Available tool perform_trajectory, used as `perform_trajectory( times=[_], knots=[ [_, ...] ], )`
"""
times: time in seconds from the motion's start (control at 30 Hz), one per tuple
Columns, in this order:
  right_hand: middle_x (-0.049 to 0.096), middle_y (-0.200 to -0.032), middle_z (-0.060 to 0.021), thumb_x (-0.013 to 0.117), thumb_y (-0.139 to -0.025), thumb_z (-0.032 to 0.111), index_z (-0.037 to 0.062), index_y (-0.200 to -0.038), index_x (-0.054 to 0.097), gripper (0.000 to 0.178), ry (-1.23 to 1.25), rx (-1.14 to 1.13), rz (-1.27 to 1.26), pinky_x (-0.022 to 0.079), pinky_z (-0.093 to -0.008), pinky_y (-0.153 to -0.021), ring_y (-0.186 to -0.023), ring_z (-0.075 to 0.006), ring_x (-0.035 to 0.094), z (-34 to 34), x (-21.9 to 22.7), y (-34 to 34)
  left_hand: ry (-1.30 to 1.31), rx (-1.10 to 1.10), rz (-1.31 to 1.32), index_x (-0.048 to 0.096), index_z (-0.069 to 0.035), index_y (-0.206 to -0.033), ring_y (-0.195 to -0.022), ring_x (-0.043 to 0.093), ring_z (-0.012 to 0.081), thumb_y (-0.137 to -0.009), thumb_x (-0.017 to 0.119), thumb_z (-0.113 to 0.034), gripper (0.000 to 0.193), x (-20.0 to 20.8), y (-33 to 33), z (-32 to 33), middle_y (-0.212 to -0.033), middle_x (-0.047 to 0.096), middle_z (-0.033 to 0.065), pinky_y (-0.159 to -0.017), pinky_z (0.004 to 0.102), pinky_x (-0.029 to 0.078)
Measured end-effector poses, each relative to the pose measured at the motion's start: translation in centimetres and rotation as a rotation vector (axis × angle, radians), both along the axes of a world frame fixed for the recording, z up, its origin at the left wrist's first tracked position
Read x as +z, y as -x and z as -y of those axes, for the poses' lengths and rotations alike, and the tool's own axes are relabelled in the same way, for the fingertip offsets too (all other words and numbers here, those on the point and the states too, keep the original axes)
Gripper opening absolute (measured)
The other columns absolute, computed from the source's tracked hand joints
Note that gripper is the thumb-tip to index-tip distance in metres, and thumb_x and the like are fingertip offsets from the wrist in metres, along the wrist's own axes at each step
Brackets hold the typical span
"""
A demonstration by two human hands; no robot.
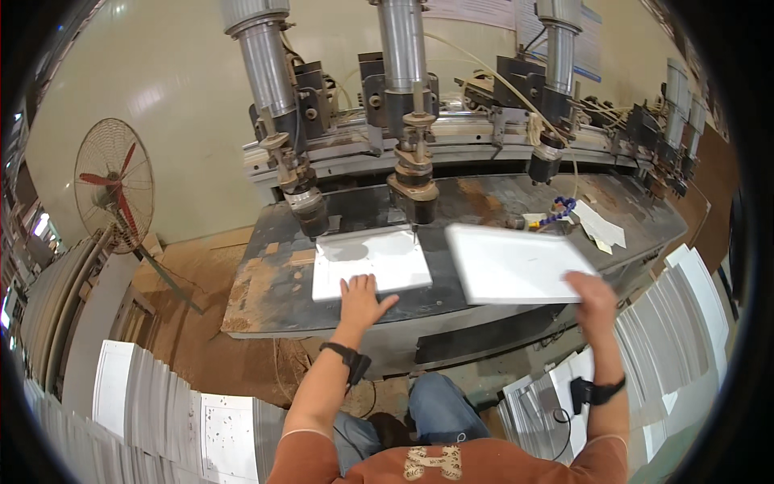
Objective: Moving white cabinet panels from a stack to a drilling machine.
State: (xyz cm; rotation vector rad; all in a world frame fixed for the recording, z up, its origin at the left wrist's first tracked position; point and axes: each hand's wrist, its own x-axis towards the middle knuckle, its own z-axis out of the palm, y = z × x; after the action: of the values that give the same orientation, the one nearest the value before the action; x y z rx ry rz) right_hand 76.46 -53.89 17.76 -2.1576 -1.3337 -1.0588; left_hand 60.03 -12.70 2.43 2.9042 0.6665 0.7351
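Observation:
A white rectangular panel (pixel 375 262) lies flat on the dark machine table under two of the drilling heads. My left hand (pixel 364 302) rests on its near edge, fingers spread and thumb out to the right. To the right, a second white panel (pixel 516 270) is lifted above the table, slightly blurred. My right hand (pixel 591 300) grips that panel at its near right corner, with the fingers partly hidden by it. A drilling head (pixel 415 181) stands just behind the flat panel, and another (pixel 302 189) is at its far left corner.
Sawdust and wood scraps cover parts of the dark table (pixel 266 298). A blue jointed hose (pixel 556 211) and paper sheets (pixel 601 226) lie at its back right. Stacks of white panels (pixel 153 403) stand at left, more panels (pixel 669 323) at right. A caged fan (pixel 114 185) stands far left.

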Motion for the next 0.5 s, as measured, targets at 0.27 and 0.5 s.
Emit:
perform_trajectory(
  times=[0.27,0.5],
  knots=[
    [0.058,-0.124,-0.0068,0.061,-0.080,0.018,0.0159,-0.117,0.059,0.037,0.248,0.172,-0.125,0.041,-0.0577,-0.093,-0.116,-0.0293,0.053,-20.7,-12.4,-0.7,-0.274,-0.215,0.004,0.060,-0.015,-0.119,-0.089,0.053,0.0231,-0.068,0.060,-0.008,0.051,0.5,19.0,5.2,-0.090,0.054,0.0041,-0.077,0.0371,0.042],
    [0.056,-0.125,-0.0039,0.064,-0.080,0.034,0.0212,-0.122,0.059,0.044,0.381,0.259,-0.286,0.045,-0.0485,-0.084,-0.115,-0.0298,0.048,-30.6,-13.8,-0.7,-0.561,0.080,-0.150,0.065,-0.017,-0.107,-0.084,0.057,0.0191,-0.072,0.070,-0.012,0.036,8.7,36.0,6.6,-0.099,0.062,0.0010,-0.070,0.0305,0.047]
  ],
)
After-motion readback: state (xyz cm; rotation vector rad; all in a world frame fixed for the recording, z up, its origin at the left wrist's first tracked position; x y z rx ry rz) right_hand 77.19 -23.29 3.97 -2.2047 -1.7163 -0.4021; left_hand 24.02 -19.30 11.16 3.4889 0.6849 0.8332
